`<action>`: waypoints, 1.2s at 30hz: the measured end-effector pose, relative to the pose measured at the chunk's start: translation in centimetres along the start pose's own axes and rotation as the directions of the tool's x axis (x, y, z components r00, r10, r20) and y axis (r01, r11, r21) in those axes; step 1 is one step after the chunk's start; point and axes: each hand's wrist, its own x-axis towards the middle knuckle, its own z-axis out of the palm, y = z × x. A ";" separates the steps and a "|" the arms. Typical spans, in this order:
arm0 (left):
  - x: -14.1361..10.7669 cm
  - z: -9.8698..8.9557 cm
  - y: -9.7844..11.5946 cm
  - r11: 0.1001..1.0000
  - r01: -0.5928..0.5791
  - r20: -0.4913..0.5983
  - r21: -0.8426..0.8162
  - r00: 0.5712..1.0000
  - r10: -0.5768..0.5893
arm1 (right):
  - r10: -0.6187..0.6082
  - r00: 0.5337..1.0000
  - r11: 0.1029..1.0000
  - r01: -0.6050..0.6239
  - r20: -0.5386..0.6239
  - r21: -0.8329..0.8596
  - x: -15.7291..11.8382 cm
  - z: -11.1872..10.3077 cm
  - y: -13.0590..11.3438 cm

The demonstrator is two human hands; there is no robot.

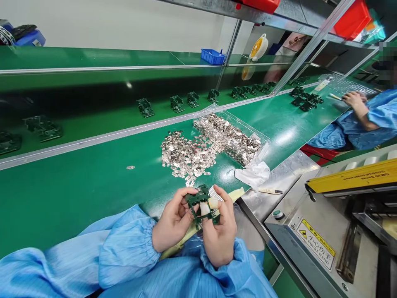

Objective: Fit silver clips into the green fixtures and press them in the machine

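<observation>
Between my two hands is a dark green plastic frame with openings in it, held just in front of my body at the table's near edge. My left hand grips its left side with thumb and fingers. On the other side my right hand closes around the frame, with pale wrapping on a finger; whether a small part is also pinched there I cannot tell. Just beyond lies a loose pile of small silvery metal plates, spilling from a clear plastic tray full of the same plates.
Several similar green frames stand along the conveyor behind a metal rail. A white cloth lies by the table corner. To the right is a machine with a warning label. A co-worker in a blue sleeve sits farther right.
</observation>
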 end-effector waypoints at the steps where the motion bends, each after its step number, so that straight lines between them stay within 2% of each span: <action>1: 0.0 -0.1 -0.1 1.000 0.011 -0.009 0.016 1.000 -0.011 | 0.001 1.000 1.000 -0.001 0.000 0.005 -0.1 0.1 0.0; 3: 0.0 -0.2 -0.1 0.999 0.036 -0.016 0.024 0.999 -0.036 | 0.031 0.999 0.998 -0.032 0.012 0.051 -0.2 0.2 0.1; 5: 0.0 -0.1 0.1 0.998 0.069 -0.021 0.008 0.997 -0.069 | 0.105 0.993 0.983 -0.112 0.052 0.142 -0.4 0.2 0.2; 8: 0.1 0.0 0.4 0.994 0.108 -0.031 -0.014 0.994 -0.109 | 0.238 0.966 0.923 -0.257 0.101 0.285 -0.5 0.3 0.1; 11: 0.1 0.1 0.6 0.993 0.118 -0.040 -0.002 0.992 -0.118 | 0.317 0.943 0.862 -0.331 0.101 0.385 -0.2 0.6 -0.3; 19: -0.4 0.6 1.0 0.987 0.139 -0.056 0.078 0.989 -0.134 | 0.373 0.925 0.787 -0.358 0.074 0.502 -0.3 0.8 -0.4; 27: -1.9 3.0 0.7 0.979 0.184 -0.027 0.086 0.983 -0.183 | 0.406 0.913 0.772 -0.361 0.030 0.523 -2.9 -1.2 0.9; 29: -2.3 3.4 0.4 0.978 0.162 -0.008 0.131 0.987 -0.163 | 0.406 0.914 0.770 -0.350 0.012 0.534 -3.4 -1.9 1.3; 31: -2.0 3.5 0.1 0.975 0.091 -0.036 0.203 0.996 -0.085 | 0.401 0.916 0.778 -0.337 -0.007 0.530 -3.6 -3.0 1.9; 34: -0.2 3.3 -0.1 0.959 -0.031 -0.134 0.281 0.988 0.071 | 0.431 0.901 0.795 -0.354 -0.048 0.492 -3.4 -4.7 3.5; 36: 1.4 3.2 -0.4 0.958 -0.049 -0.151 0.283 0.984 0.095 | 0.476 0.879 0.780 -0.415 -0.013 0.469 -3.2 -5.5 4.6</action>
